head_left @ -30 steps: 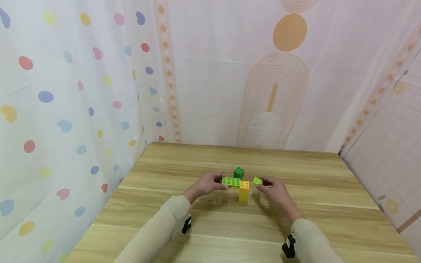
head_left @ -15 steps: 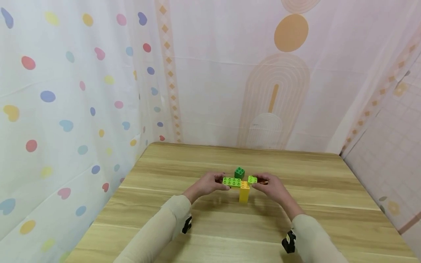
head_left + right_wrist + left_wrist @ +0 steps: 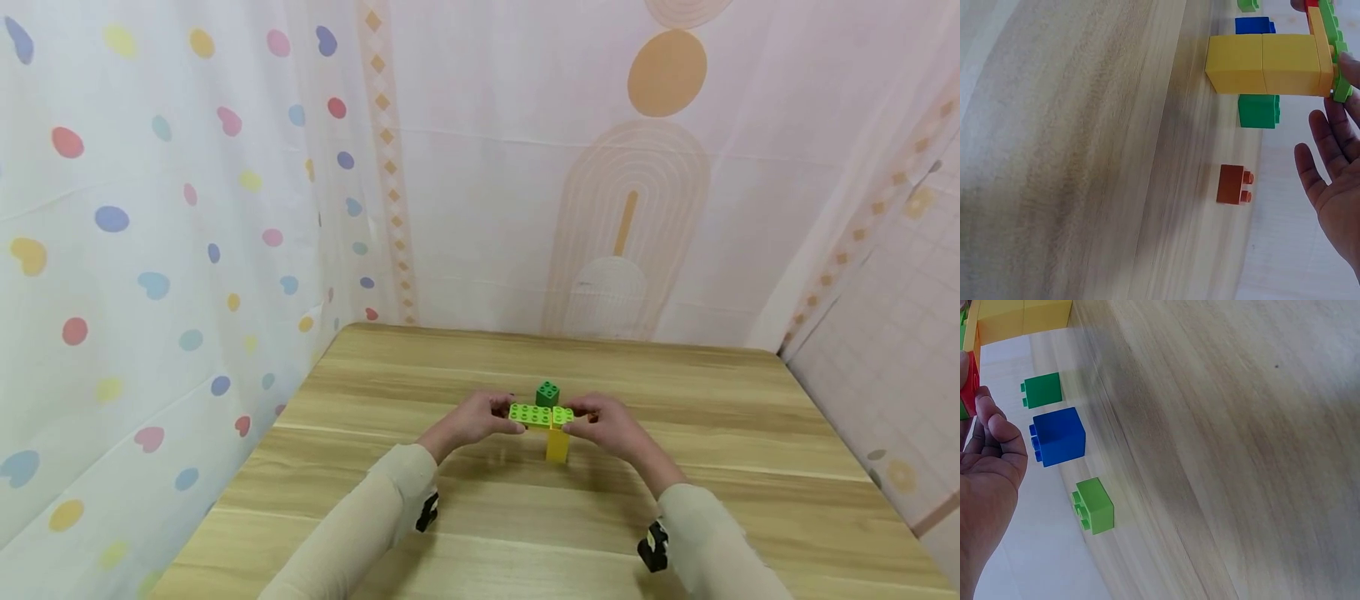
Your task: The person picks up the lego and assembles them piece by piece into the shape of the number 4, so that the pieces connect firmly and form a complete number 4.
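Note:
A tower of yellow blocks (image 3: 557, 447) stands on the table, two stacked blocks with a thinner orange-yellow plate (image 3: 1321, 53) on top in the right wrist view. A long lime brick (image 3: 530, 415) reaches left from its top, and my left hand (image 3: 474, 419) grips that outer end. In the left wrist view the fingers lie against a red brick (image 3: 969, 387) under it. With thumb and fingers, my right hand (image 3: 611, 427) pinches a small lime brick (image 3: 562, 415) at the tower's top, beside the long one. Whether its studs are fully seated I cannot tell.
Just behind the tower sits a dark green brick (image 3: 547, 392). In the left wrist view, a blue brick (image 3: 1060, 439) and a lime brick (image 3: 1095, 507) lie near it. The right wrist view has an orange-brown brick (image 3: 1230, 185) on the table. Curtains (image 3: 480, 167) surround the table.
My right hand has moved left, carrying the small lime brick from beside the tower onto its top, against the long lime brick. My left hand has kept its grip in place.

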The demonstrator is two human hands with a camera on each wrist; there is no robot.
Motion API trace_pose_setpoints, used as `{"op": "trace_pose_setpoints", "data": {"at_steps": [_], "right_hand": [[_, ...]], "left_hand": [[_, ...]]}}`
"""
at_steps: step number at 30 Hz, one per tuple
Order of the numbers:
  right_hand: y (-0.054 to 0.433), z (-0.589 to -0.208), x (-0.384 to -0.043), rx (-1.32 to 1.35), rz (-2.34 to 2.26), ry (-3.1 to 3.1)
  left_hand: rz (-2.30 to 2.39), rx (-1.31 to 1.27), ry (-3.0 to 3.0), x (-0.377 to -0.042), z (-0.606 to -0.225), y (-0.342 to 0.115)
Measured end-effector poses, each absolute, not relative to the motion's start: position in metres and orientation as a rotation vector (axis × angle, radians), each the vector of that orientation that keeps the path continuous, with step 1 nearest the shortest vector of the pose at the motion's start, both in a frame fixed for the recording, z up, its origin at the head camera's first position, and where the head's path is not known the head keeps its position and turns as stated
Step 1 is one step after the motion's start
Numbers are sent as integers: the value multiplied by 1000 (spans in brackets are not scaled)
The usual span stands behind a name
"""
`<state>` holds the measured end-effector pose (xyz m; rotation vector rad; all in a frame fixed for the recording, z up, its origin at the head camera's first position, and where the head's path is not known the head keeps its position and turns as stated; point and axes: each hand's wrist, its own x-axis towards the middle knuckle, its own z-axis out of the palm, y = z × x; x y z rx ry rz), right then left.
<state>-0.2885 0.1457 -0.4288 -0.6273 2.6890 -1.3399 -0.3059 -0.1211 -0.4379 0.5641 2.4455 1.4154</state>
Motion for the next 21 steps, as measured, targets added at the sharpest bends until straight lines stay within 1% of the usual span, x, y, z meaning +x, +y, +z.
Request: {"op": "trace_pose_setpoints", "data": {"at_steps": [8, 21], "right_hand": [[144, -426, -289, -602, -1284, 2693], [140, -414, -290, -724, -1136, 2722]], "left_hand": [[1420, 565, 2433, -305, -439, -120], [1415, 563, 2448, -303, -438, -122]]}}
